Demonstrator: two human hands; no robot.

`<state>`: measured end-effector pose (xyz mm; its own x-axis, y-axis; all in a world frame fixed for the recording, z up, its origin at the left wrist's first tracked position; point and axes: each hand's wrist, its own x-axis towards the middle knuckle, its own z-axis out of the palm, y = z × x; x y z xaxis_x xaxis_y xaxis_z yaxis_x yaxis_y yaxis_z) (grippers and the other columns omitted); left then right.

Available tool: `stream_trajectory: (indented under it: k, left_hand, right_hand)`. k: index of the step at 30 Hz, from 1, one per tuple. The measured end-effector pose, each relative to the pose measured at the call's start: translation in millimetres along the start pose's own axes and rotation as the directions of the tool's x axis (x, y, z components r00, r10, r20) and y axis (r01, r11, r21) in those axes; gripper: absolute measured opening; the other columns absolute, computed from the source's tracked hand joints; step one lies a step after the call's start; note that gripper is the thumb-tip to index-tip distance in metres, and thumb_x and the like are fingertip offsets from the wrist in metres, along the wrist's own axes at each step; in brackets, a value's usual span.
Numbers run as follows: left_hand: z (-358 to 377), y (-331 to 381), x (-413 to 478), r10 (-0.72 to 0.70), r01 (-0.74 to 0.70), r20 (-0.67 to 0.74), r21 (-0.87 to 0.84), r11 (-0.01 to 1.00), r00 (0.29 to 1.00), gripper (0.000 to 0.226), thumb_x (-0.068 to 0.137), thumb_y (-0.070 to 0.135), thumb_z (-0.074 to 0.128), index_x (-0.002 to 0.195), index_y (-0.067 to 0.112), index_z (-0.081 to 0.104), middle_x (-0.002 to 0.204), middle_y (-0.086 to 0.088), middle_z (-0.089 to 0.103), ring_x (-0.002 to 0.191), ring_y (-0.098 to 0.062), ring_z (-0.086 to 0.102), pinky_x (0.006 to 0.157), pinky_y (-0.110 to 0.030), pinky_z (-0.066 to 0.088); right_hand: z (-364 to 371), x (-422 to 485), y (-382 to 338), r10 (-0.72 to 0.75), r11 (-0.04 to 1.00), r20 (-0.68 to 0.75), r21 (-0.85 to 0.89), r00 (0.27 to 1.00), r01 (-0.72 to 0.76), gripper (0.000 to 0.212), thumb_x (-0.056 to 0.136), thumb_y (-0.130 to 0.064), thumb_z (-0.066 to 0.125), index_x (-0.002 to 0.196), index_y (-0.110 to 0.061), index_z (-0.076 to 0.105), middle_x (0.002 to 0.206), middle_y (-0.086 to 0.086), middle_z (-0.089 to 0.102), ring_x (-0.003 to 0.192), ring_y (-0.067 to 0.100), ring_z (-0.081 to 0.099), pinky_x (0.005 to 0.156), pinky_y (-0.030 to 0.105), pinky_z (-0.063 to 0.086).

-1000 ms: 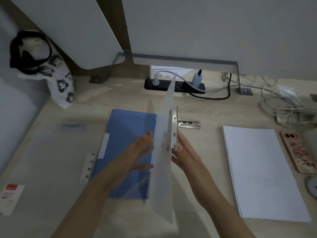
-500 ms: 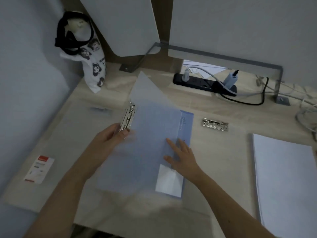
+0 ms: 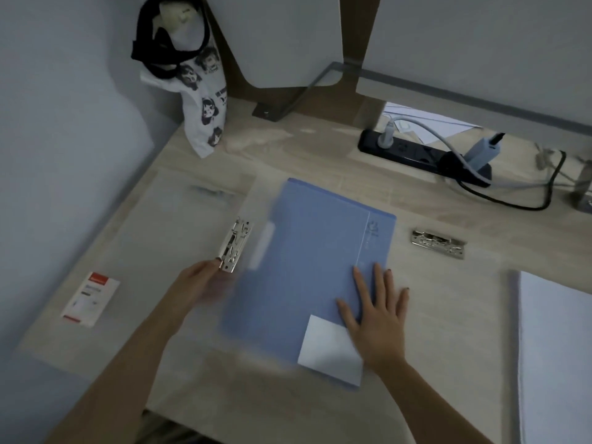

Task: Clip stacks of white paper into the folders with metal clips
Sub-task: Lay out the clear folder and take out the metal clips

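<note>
Blue folder (image 3: 314, 267): my spread right hand (image 3: 374, 312) is pressing it steady while my left hand (image 3: 200, 283) is pinching the metal clip (image 3: 235, 245) on the clear cover (image 3: 179, 225), toward the table's (image 3: 448, 315) left edge.

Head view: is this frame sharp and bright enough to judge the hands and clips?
Head view: dim, flat bluish light, no glare. Head view: motion blur smears the left hand and the translucent folder it holds. Head view: the right hand, flat on the blue folder, and the loose metal clip read clearly.
</note>
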<state>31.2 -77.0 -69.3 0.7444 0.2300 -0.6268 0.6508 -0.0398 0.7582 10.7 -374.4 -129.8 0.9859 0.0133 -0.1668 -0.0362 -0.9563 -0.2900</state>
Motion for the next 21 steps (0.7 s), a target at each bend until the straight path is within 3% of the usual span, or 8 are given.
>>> stream_trajectory:
  k: [4, 10, 15, 19, 21]
  left_hand:
    - [-1, -3, 5, -0.015, 0.013, -0.023, -0.08, 0.997, 1.0, 0.019, 0.095, 0.017, 0.047, 0.089, 0.013, 0.064, 0.066, 0.007, 0.073, 0.055, 0.0, 0.067, 0.054, -0.013, 0.054]
    - [7, -10, 7, 0.052, -0.063, -0.117, -0.09, 0.994, 0.992, 0.016, 0.093, 0.007, 0.049, 0.085, 0.01, 0.062, 0.054, 0.011, 0.07, 0.051, 0.002, 0.065, 0.049, -0.013, 0.051]
    - [6, -15, 8, 0.082, -0.095, -0.122, -0.108, 0.99, 0.989, 0.013, 0.092, 0.011, 0.052, 0.086, 0.012, 0.064, 0.059, 0.011, 0.071, 0.057, 0.002, 0.066, 0.054, -0.016, 0.053]
    - [1, -15, 5, 0.078, -0.089, -0.086, -0.132, 0.987, 0.993, 0.015, 0.091, 0.017, 0.054, 0.084, 0.015, 0.068, 0.07, 0.008, 0.073, 0.071, -0.008, 0.067, 0.059, -0.019, 0.054]
    - [-1, -11, 5, 0.044, -0.048, -0.03, -0.151, 0.987, 0.999, 0.02, 0.092, 0.025, 0.053, 0.092, 0.013, 0.069, 0.083, 0.003, 0.075, 0.083, -0.016, 0.067, 0.066, -0.02, 0.055]
  right_hand:
    - [2, 0, 0, 0.001, 0.999, -0.05, -0.041, 0.999, -0.003, 0.063, 0.088, -0.062, 0.014, 0.146, -0.036, 0.016, 0.157, 0.004, 0.013, 0.143, 0.02, -0.002, 0.114, 0.04, -0.012]
    - [4, 1, -1, 0.007, 0.998, -0.057, -0.058, 0.998, -0.01, 0.06, 0.089, -0.054, 0.022, 0.146, -0.035, 0.018, 0.157, 0.005, 0.017, 0.143, 0.02, -0.001, 0.115, 0.041, -0.01]
    - [4, 1, -1, 0.011, 0.998, -0.052, -0.06, 0.999, -0.014, 0.06, 0.089, -0.054, 0.021, 0.146, -0.035, 0.017, 0.157, 0.005, 0.016, 0.144, 0.02, 0.0, 0.116, 0.041, -0.009]
    - [3, 1, -2, 0.011, 0.998, -0.049, -0.068, 0.999, -0.015, 0.06, 0.089, -0.054, 0.019, 0.146, -0.035, 0.017, 0.157, 0.005, 0.016, 0.144, 0.02, 0.0, 0.115, 0.04, -0.011]
    - [3, 1, -2, 0.014, 0.997, -0.047, -0.071, 0.999, -0.018, 0.06, 0.089, -0.054, 0.019, 0.146, -0.035, 0.016, 0.157, 0.005, 0.015, 0.144, 0.02, -0.001, 0.115, 0.039, -0.012]
